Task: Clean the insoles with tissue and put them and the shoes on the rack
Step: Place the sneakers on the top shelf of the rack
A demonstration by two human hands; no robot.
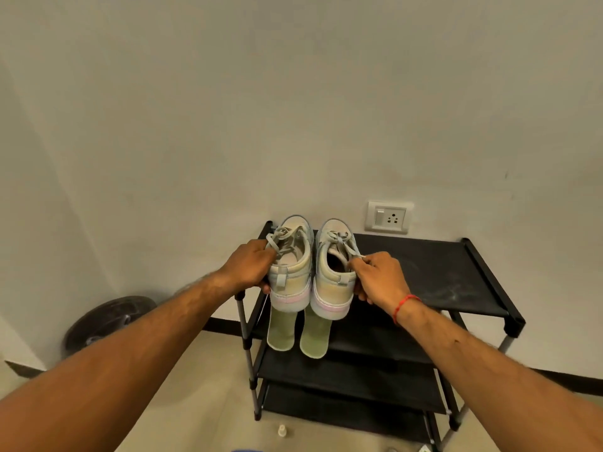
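Left hand point(248, 267): grips the outer side of the left pastel canvas sneaker with grey laces point(290, 275), fingers curled over the collar by the laces, thumb low at the pale pink sole.
Right hand point(380, 277): grips the outer side of the right pastel canvas sneaker point(332, 282), fingertips pinched at the collar beside a lace end, thumb low against the sole.
Wrist: ringed by a red thread band point(406, 306) on the right arm.
Sneakers: held side by side, close together, heels toward the camera, toes toward the wall; at the front left corner of the top shelf, heels out past its front edge; cannot tell whether the soles rest on the fabric.
Rack: black fabric shelf rack on grey metal tubes point(440, 275), backed against the wall; top shelf dusty, with wide room right of the sneakers up to the raised side rail.
Insoles: left pale green foam insole point(281, 331) and right pale green foam insole point(316, 336), flat and parallel on the second shelf, just apart, straight below the sneakers, near ends at about the shelf's front edge; far ends hidden behind the heels.
Floor: small white bottle point(282, 430) just in front of the rack; dark round weight plate point(107, 321) at the wall, well left of the rack.
Wall: white switch-and-socket plate point(388, 217) just above the rack's back edge.
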